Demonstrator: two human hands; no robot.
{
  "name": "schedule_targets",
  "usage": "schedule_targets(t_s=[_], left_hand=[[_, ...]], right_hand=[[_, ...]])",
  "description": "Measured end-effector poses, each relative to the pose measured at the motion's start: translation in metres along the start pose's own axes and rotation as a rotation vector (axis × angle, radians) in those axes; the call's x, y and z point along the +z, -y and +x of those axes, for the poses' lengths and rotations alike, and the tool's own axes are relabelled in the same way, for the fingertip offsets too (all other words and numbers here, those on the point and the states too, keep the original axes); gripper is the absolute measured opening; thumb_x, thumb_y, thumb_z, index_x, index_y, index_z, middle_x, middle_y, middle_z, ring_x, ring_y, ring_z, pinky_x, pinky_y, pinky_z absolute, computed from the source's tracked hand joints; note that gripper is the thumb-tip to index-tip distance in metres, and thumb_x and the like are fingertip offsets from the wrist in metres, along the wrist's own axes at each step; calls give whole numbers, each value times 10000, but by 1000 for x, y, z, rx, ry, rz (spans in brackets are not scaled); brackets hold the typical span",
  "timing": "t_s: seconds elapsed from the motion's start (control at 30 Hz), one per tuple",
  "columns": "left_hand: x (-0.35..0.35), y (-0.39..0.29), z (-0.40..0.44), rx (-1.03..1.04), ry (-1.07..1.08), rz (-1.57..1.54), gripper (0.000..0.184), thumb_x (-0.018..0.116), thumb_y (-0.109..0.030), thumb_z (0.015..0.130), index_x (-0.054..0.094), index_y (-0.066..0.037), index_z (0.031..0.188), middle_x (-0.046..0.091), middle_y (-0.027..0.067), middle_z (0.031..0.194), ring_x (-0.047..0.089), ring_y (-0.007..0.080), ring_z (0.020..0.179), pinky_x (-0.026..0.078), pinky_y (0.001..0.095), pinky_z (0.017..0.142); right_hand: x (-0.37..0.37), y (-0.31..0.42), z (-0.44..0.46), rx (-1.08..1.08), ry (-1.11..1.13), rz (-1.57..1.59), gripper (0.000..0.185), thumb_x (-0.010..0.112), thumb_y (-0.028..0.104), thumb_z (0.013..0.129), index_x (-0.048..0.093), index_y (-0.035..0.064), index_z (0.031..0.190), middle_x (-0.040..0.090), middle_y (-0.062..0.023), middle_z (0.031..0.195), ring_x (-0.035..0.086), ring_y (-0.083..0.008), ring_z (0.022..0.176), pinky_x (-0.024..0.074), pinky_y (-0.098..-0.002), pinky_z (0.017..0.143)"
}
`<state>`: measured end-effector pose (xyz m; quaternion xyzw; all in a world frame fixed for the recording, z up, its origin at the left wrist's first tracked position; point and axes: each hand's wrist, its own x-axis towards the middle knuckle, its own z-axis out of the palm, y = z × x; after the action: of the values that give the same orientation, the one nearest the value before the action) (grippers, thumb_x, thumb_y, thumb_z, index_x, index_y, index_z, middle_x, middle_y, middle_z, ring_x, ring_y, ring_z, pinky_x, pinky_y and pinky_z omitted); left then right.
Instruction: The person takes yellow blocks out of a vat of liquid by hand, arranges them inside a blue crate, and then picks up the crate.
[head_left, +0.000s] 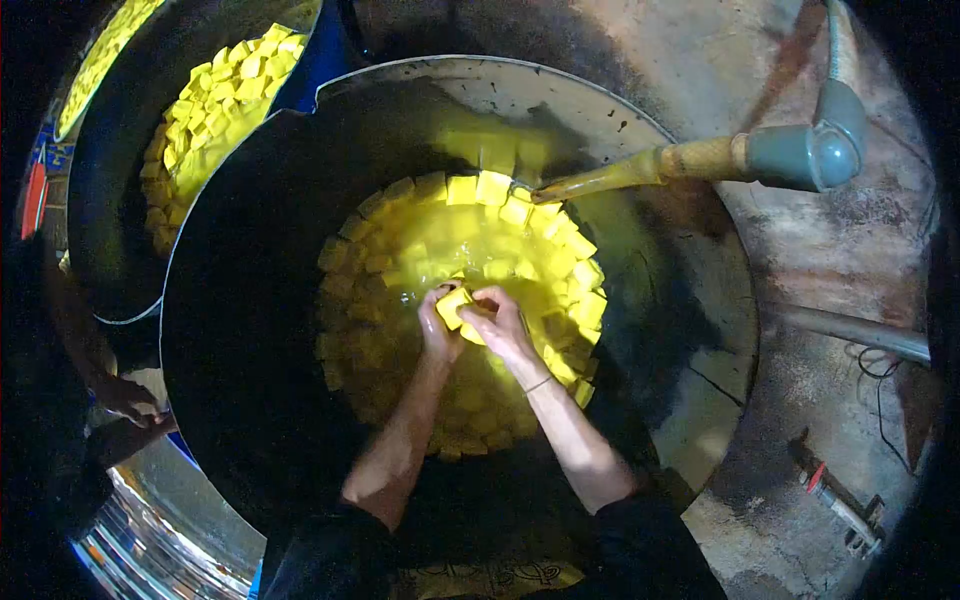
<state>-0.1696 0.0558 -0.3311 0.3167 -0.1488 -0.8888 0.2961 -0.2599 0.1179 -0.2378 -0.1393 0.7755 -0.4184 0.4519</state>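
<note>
Both of my hands are over the middle of a large round vat [690,440] that holds cloudy yellow liquid. My left hand [437,330] is closed around one side of a yellow cube-shaped block [453,308]. On the other side, the fingers of my right hand [502,322] press against the same block. A second yellow block [471,334] shows just below it, partly hidden by my right hand; whether I hold it too I cannot tell. Many similar yellow blocks [587,309] form a ring in the liquid around my hands.
A pipe [690,160] with a grey elbow reaches over the vat's right rim. At upper left stands another vat [110,200] with a heap of yellow blocks [235,85]. Another person's hand [128,397] is at the left. A metal pipe [850,332] crosses the stained floor.
</note>
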Motion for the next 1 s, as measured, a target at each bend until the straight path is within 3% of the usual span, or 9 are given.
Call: schedule_targets(t_s=[0.1,0.23,0.33,0.37,0.5,0.7,0.8,0.87,1.0], left_hand=[[-28,36,19,-90,-52,-208,272,450,-273,907,556,-42,1004,608,82,871,610,201,801,517,321,717],[54,-11,-15,-143,-260,-272,290,405,-252,911,581,-43,1008,633,83,890,625,190,806,542,310,704],[69,-28,-16,-40,-186,-445,274,454,-212,845,588,-39,1011,624,117,920,603,249,845,517,370,750],[66,-33,-11,-66,-185,-526,271,469,-199,826,588,-44,1014,618,121,940,594,259,870,506,384,771],[103,-98,-11,-13,32,-422,368,449,-283,811,597,-91,1088,617,104,1052,569,270,976,448,466,853],[206,-233,-71,210,395,-440,427,480,-280,789,583,-79,1151,614,105,1106,580,286,1005,460,455,868],[215,-300,-127,335,471,-497,423,485,-259,772,580,-55,1130,603,139,1110,576,313,1012,441,496,917],[197,-331,-172,460,376,-436,445,477,-267,780,573,-50,1157,578,154,1159,551,334,1058,422,507,939],[115,-356,-246,564,350,-513,493,480,-296,783,554,-57,1208,569,157,1182,544,335,1078,399,502,963]], right_hand=[[4,24,-14,-226,-39,132,311,731,197,798,568,12,986,635,-83,893,590,-140,821,480,-274,732],[17,31,-15,-444,-468,-851,561,529,479,905,511,-8,1184,538,-222,1196,475,-327,1166,370,-416,972],[-5,34,0,-225,166,-322,760,373,566,928,292,-18,1407,257,-240,1468,233,-323,1378,190,-350,1125],[-14,35,-3,-43,176,10,697,397,507,940,345,-38,1371,306,-235,1447,300,-336,1344,224,-354,1113],[-14,-76,5,-69,82,-656,660,591,431,832,424,16,1316,463,-260,1293,431,-451,1180,341,-455,1033],[15,-174,-9,-467,88,-801,652,726,351,701,495,6,1203,548,-259,1184,557,-414,1034,446,-445,915],[18,-124,-14,-462,319,-765,611,735,322,714,510,15,1192,606,-187,1112,633,-354,881,517,-404,788],[29,-51,-53,128,599,-164,504,715,242,759,526,33,1177,629,-96,1001,648,-254,724,541,-336,668],[71,81,-139,25,927,73,356,679,73,805,499,30,1109,584,-77,1010,609,-174,869,529,-303,736]])
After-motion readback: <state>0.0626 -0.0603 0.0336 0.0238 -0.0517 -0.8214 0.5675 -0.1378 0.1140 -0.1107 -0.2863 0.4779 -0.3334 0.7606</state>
